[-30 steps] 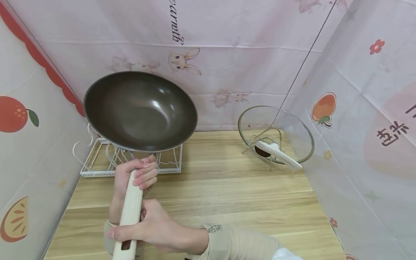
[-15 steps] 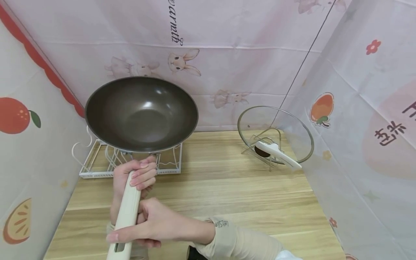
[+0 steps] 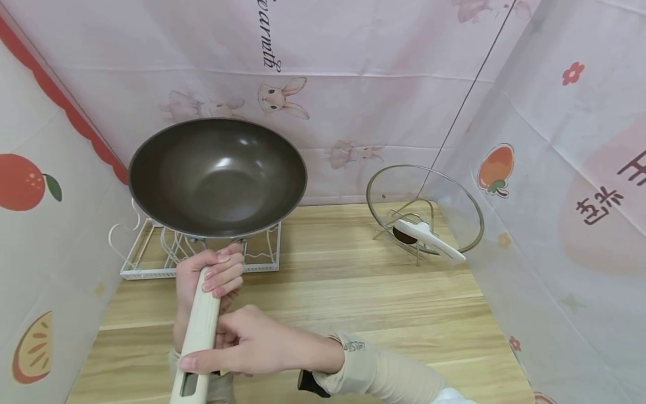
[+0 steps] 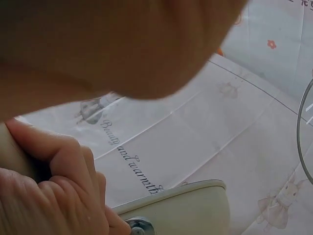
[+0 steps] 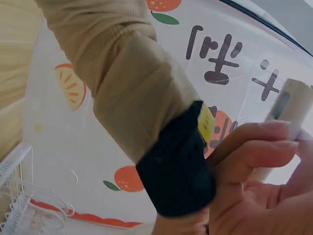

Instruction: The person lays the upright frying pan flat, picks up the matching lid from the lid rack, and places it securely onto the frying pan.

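Observation:
A deep dark-coated wok (image 3: 222,185) is held up over the table, its inside facing me. My left hand (image 3: 209,278) grips the cream handle (image 3: 199,331) close to the bowl, fingers wrapped round it. Farther back, my right hand (image 3: 262,342) holds the same handle, thumb laid across the top near the hanging slot, fingers bent beneath. The left wrist view has the left hand (image 4: 54,196) beside the wok's pale outer wall (image 4: 195,210). In the right wrist view, bent fingers of the right hand (image 5: 254,171) lie by the handle end (image 5: 296,100).
Behind and below the wok stands a white wire rack (image 3: 202,273), partly hidden by it. At the right, a glass lid (image 3: 454,196) with a white handle leans in a small wire stand (image 3: 418,255). Printed curtains (image 3: 353,112) enclose the wooden table (image 3: 353,297) on three sides.
Since a second ago the wok's far rim has dropped slightly and its inside has tilted. The right hand has moved a little right in the view, still on the handle. Lid and rack stay put.

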